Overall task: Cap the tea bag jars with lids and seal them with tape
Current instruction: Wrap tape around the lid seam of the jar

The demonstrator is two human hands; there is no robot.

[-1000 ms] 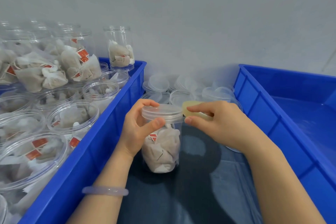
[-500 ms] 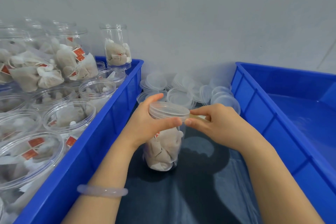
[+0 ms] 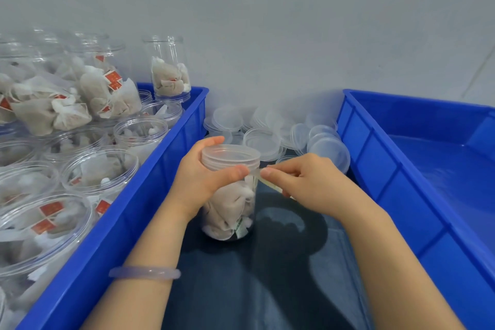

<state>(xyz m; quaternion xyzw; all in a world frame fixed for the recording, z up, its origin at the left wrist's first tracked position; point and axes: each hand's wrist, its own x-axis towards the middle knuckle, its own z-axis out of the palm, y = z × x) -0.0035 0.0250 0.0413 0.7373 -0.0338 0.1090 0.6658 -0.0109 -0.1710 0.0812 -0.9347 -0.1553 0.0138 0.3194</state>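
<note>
**Q:** Condition of the hands?

**A:** The left hand (image 3: 203, 182) is curled round the neck of the tea bag jar (image 3: 230, 211). Its fingers wrap behind the lid (image 3: 230, 155) and its thumb presses across the front of the lid's lower edge. The right hand (image 3: 308, 185) is closed in a pinch on a yellowish tape strip (image 3: 272, 185). The strip runs from the left thumb tip to the right fingertips. The tape roll itself cannot be made out.

**Q:** Location of the jar?

**A:** It stands upright on the dark tabletop (image 3: 241, 289), inside the left hand's grip and just left of the right hand. The lid is seated on top, and tea bags fill the lower part.

**Q:** Surroundings and obstructions?

**A:** Loose lids (image 3: 263, 139) are heaped just beyond both hands, against the wall. A blue crate (image 3: 150, 195) lies close outside the left hand and holds uncapped jars of tea bags (image 3: 99, 168), with more stacked behind them. A second blue crate (image 3: 401, 168) flanks the right hand on its outer side. The two crate walls form a narrow lane in which both forearms lie. A pale bracelet (image 3: 144, 272) sits on the left wrist.
</note>
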